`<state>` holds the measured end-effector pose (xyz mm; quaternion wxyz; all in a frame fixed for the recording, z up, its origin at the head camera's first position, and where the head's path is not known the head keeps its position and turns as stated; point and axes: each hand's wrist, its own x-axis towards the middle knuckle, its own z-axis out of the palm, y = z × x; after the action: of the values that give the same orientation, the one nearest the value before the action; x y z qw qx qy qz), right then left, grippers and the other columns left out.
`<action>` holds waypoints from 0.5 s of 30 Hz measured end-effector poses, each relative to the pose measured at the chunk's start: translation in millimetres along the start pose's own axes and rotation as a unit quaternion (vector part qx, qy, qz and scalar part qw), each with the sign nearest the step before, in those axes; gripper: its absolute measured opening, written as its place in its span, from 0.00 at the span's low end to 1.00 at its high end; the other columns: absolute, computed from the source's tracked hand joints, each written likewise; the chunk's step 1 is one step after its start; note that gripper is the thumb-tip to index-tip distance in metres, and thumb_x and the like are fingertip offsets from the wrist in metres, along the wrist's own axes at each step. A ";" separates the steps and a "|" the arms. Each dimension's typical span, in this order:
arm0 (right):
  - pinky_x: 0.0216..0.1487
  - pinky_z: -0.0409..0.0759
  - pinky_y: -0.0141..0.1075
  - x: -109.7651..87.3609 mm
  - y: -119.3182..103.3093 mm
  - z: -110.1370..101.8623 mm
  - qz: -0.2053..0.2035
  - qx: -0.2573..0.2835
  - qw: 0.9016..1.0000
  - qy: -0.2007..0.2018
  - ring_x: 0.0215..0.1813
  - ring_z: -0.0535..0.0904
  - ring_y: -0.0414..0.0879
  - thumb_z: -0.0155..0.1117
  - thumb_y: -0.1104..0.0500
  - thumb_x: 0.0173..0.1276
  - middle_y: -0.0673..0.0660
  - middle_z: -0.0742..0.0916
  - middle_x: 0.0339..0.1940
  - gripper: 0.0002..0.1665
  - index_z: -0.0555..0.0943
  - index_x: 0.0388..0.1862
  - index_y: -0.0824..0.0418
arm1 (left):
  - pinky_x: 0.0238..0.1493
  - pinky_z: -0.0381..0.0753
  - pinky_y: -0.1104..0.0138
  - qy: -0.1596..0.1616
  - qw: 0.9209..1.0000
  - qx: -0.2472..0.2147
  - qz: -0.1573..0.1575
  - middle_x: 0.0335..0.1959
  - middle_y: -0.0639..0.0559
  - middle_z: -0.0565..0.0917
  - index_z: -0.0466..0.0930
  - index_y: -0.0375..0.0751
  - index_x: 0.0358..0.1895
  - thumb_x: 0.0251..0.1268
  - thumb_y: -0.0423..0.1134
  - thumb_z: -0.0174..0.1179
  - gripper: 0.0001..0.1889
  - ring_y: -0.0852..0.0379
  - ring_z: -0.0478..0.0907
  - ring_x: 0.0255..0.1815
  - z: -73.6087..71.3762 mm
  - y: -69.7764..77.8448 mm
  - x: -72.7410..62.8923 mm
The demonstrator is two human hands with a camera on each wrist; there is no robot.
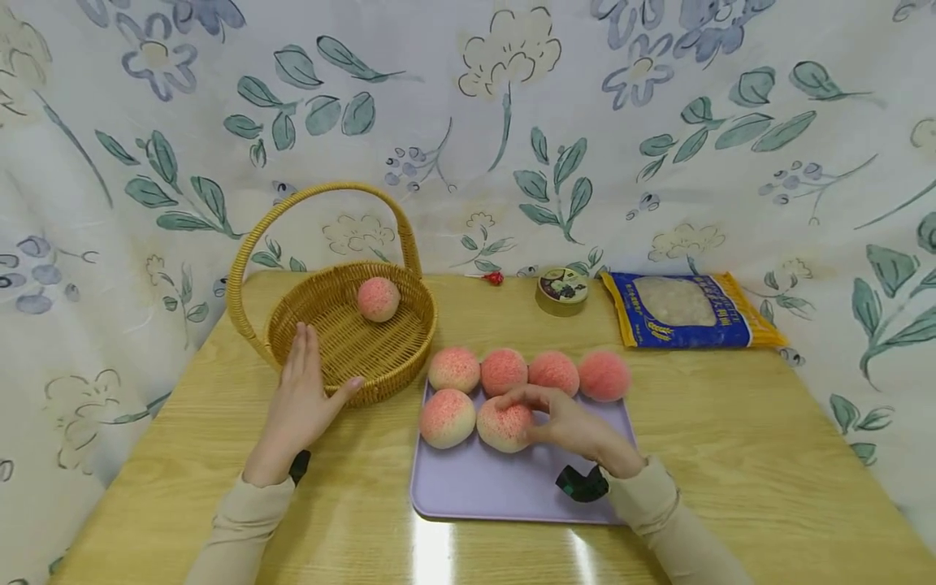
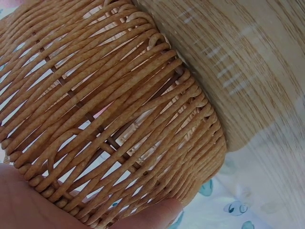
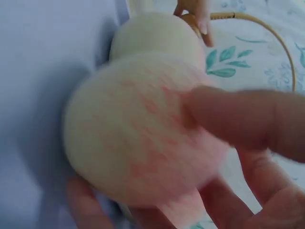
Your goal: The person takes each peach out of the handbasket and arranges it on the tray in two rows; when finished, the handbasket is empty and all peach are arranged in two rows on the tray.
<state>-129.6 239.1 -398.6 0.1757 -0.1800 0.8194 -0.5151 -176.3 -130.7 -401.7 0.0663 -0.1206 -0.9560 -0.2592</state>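
Note:
My right hand [image 1: 566, 418] grips a pink-and-cream peach [image 1: 503, 429] at the front of the lilac tray [image 1: 504, 491]. In the right wrist view, thumb and fingers go round this peach [image 3: 138, 133]. Another peach [image 1: 448, 418] sits just left of it, and a row of several peaches [image 1: 504, 371] lies behind. My left hand [image 1: 301, 402] rests on the near rim of a wicker basket [image 1: 387, 382], fingers straight and thumb spread. Up close, the left wrist view shows the woven wall [image 2: 109, 100]. One peach [image 1: 378, 299] lies inside the basket, toward its back right.
The basket's tall arched handle [image 1: 329, 188] rises above it. At the back stand a round tin [image 1: 561, 291] and a blue-and-yellow food packet [image 1: 680, 310], with a small red item [image 1: 494, 278] to their left. Floral cloth [image 1: 468, 122] hangs behind the wooden table [image 1: 746, 455].

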 end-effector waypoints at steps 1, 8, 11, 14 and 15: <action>0.69 0.65 0.54 -0.4 -0.6 -1.4 -0.002 -0.001 1.000 -0.002 0.71 0.69 0.57 0.66 0.68 0.57 0.54 0.82 0.60 0.25 0.80 0.56 0.56 | 0.74 0.43 0.38 -0.002 1.000 0.003 -0.003 0.78 0.37 0.26 0.26 0.29 0.75 0.67 0.65 0.51 0.56 0.31 0.33 0.78 0.1 -0.8 -0.2; 0.70 0.67 0.54 -1.2 -10.2 -30.8 0.013 0.058 0.998 -0.008 0.72 0.66 0.63 0.65 0.68 0.62 0.66 0.76 0.67 0.29 0.73 0.63 0.67 | 0.75 0.43 0.40 -0.005 1.000 0.008 -0.004 0.78 0.37 0.26 0.26 0.30 0.75 0.66 0.65 0.51 0.57 0.32 0.34 0.79 3.2 -1.6 4.6; 0.67 0.73 0.44 12.8 -17.6 -42.4 0.016 0.092 0.995 -0.024 0.73 0.64 0.66 0.63 0.66 0.65 0.69 0.71 0.70 0.32 0.68 0.67 0.70 | 0.75 0.43 0.40 -0.005 1.000 0.011 -0.009 0.78 0.38 0.26 0.26 0.30 0.75 0.66 0.66 0.51 0.57 0.33 0.33 0.79 3.8 -3.4 4.7; 0.62 0.75 0.36 34.0 -26.1 -48.6 0.007 0.112 0.992 -0.057 0.73 0.63 0.66 0.61 0.66 0.66 0.69 0.69 0.72 0.33 0.65 0.69 0.69 | 0.75 0.43 0.40 -0.004 1.000 0.015 -0.016 0.78 0.39 0.26 0.25 0.31 0.76 0.66 0.65 0.52 0.57 0.33 0.34 0.79 3.2 -4.9 2.9; 0.62 0.75 0.36 41.4 -28.5 -49.9 0.002 0.117 0.991 -0.069 0.73 0.63 0.66 0.60 0.66 0.66 0.68 0.68 0.72 0.33 0.64 0.69 0.69 | 0.75 0.44 0.40 -0.004 1.000 0.016 -0.018 0.78 0.39 0.26 0.25 0.31 0.76 0.66 0.65 0.52 0.57 0.33 0.34 0.79 2.9 -5.2 2.1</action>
<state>-186.1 246.8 -356.6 0.2526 -0.1920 0.7396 -0.5935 -179.9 -133.1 -406.2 0.0597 -0.1038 -0.9622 -0.2446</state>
